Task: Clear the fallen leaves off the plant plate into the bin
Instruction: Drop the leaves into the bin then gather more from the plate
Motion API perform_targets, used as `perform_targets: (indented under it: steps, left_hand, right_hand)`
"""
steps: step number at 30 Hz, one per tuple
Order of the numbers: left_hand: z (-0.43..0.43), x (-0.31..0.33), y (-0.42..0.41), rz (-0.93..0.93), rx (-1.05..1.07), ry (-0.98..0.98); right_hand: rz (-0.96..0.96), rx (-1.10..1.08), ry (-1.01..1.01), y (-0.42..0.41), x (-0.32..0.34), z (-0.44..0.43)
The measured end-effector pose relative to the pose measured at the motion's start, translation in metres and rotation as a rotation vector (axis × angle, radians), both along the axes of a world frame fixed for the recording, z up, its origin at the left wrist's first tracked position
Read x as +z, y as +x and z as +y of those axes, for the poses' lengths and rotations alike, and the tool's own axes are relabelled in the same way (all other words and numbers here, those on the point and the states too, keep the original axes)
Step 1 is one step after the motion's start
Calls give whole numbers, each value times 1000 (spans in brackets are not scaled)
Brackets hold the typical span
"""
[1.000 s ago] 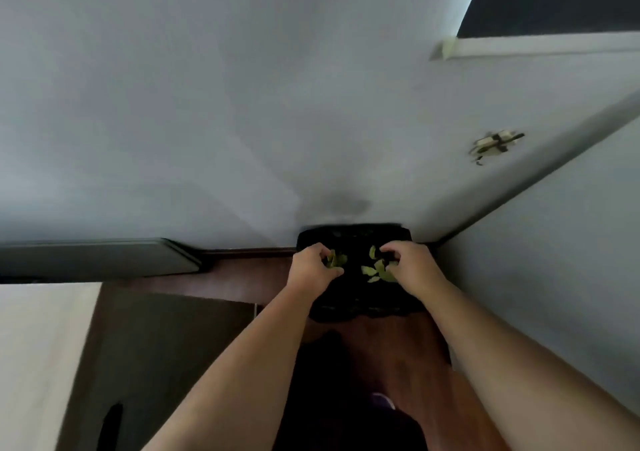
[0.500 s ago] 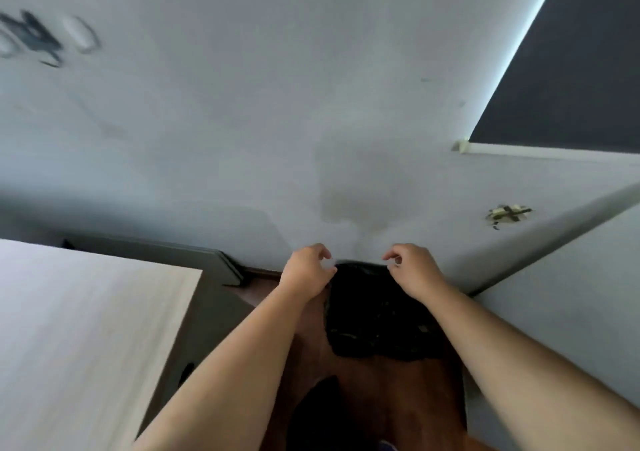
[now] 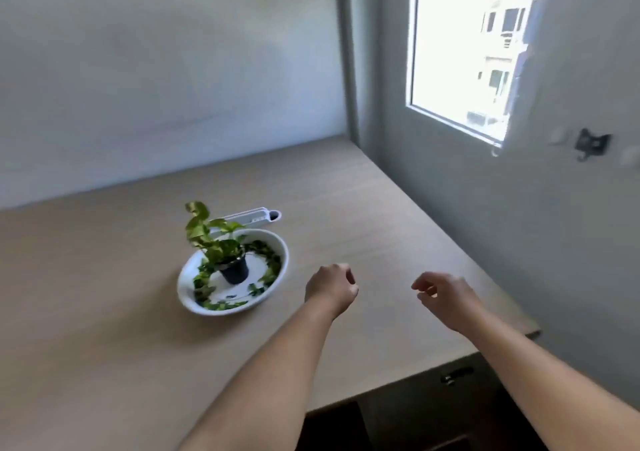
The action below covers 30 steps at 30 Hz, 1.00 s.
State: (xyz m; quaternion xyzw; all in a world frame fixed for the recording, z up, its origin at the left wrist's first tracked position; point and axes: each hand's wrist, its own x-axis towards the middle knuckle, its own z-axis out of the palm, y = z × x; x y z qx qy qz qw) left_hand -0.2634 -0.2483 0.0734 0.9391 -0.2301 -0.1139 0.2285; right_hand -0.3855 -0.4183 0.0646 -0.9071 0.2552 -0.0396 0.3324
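Leaves [image 3: 272,265] lie loose on the white plant plate [image 3: 185,298], green bits in a ring round the inside, thickest at the far right side and along the near rim. Small black pot [image 3: 235,272] stands upright in the middle of the plate, and a leafy green plant [image 3: 204,228] rises from it, leaning toward the far left. Plate sits on the light wood table [image 3: 104,329], left of both my hands. Long white object [image 3: 247,216] with a dark round end lies just behind the plate; can't tell what it is or whether it touches the rim. My left hand [image 3: 330,287] hovers above the table just right of the plate, apart from it, back of the hand up, fingers loosely curled under, nothing in it that I can see. My right hand [image 3: 445,296] is further right, near the table's right edge, fingers loosely bent, thumb and forefinger apart, holding nothing. Both forearms are bare and come in from the bottom of the view. Pale wall runs behind the table. Grey wall on the right has a bright window [image 3: 460,52] with buildings outside, and a small dark bracket [image 3: 590,144] is fixed right of the window. Dark cabinet front with a dark handle [image 3: 457,375] shows below the table's near right corner.
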Motion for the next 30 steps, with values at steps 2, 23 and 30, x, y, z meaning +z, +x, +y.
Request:
perform_targets:
  steps: [2, 23, 30]
  left_hand:
    - [68, -2, 22, 5, 132, 14]
    - [269, -106, 228, 126, 12, 393]
    - [265, -115, 242, 146, -18, 312]
  right_hand:
    - [8, 140, -10, 42, 0, 51]
    - [422, 404, -314, 299, -94, 297]
    - [389, 430, -261, 318, -105, 301]
